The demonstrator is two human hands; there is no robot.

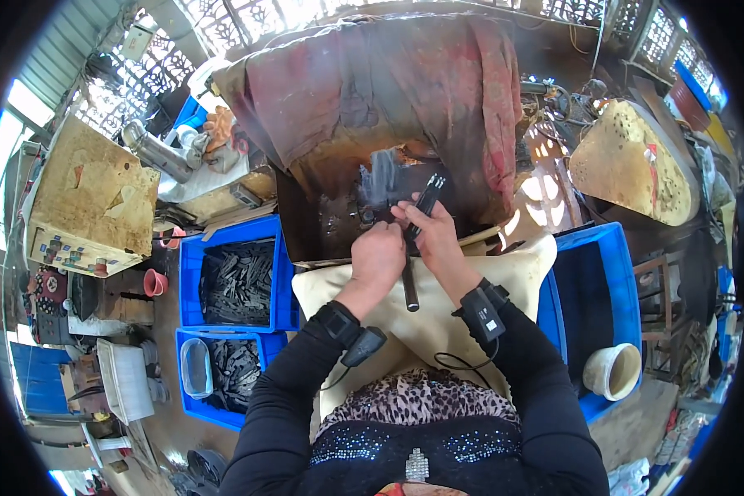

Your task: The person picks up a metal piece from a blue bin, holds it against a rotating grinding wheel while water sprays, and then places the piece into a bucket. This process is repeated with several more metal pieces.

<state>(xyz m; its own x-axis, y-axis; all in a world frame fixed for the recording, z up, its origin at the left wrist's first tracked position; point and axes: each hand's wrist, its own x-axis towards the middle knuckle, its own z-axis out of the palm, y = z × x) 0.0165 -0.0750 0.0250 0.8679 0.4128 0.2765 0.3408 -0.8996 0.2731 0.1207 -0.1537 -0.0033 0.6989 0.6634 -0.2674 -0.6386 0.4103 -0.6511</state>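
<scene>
While both hands meet over the near edge of a dark metal box (296, 207), the left hand (377, 255) is clenched, its fingers wrapped against a dark rod (411, 291) whose blunt lower end points down toward the person's lap; the right hand (440, 238), just beside it, grasps the upper part between thumb and fingers, where several dark strips with bright tips (428, 195) slant up and to the right; whether rod and strips are joined cannot be told, since the fingers cover the middle; a stained reddish cloth (306, 107) drapes over the box, and a pale grey patch (382, 175) shows inside it, beyond the hands; a cream sheet (508, 269) lies across the lap, under the forearms; to the left stand two blue bins (188, 285), each holding dark flat pieces (238, 281), the nearer one also a clear container (196, 368); to the right, a larger blue bin (624, 285) has a cream pot (610, 372) tilted at its near end; black devices (484, 314) are strapped round both wrists
</scene>
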